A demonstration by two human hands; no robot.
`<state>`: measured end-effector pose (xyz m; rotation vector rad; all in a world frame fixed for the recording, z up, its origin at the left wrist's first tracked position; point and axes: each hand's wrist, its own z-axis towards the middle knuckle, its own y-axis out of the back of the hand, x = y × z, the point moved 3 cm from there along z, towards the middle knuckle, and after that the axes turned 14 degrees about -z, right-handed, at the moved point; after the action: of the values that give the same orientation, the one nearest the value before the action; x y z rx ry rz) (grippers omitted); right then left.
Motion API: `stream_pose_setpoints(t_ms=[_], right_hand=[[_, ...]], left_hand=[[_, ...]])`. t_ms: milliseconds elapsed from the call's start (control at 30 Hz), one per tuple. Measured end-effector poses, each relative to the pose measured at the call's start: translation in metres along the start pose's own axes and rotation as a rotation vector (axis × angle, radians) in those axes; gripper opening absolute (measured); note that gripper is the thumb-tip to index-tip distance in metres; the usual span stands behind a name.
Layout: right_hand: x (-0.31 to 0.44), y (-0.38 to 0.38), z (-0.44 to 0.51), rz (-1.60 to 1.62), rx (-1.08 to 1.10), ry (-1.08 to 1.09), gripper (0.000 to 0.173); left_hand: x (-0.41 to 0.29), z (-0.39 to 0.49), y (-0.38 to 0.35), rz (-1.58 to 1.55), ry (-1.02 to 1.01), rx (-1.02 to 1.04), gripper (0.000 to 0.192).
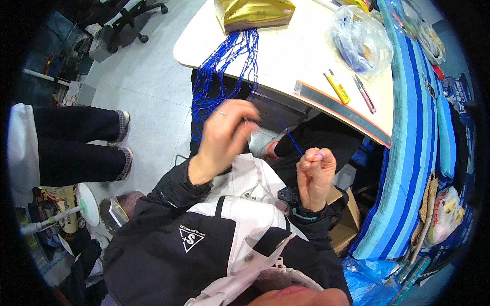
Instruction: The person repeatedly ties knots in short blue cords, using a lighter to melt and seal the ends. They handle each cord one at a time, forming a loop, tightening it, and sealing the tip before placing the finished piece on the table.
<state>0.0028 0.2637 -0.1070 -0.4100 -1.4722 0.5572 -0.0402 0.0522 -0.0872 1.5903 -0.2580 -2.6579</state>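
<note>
A single blue cord [293, 139] is pinched between the fingertips of my right hand [316, 174]. From there it slants up and left toward the table edge. A bundle of blue cords [226, 69] with small beads or knots along them hangs over that edge. The bundle's upper ends disappear under a gold box [260, 15]. My left hand [226, 137] is raised just in front of the hanging cords, blurred by motion. Its thumb and fingers are bent towards each other; whether they hold anything cannot be made out.
On the pale table [291, 49] are a black ruler with orange edges [340, 111], a yellow lighter [337, 87], a pink-handled cutter [364, 93] and a clear plastic bag [360, 40]. Blue striped fabric [411, 153] lies along the right. Another person's legs [76, 141] are at left.
</note>
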Motion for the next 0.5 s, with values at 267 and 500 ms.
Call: stream_pose_setpoints(t_ms=[267,500], right_hand=[[0.002,-0.019,-0.001,-0.163,-0.090,0.106,0.014],[0.001,-0.009,0.003,-0.160,-0.066,-0.120,0.016]], left_hand=[[-0.011,-0.003,-0.049,-0.398,0.094,0.296,0.026],[-0.014,-0.002,-0.030,-0.245,-0.023,0.075,0.006]])
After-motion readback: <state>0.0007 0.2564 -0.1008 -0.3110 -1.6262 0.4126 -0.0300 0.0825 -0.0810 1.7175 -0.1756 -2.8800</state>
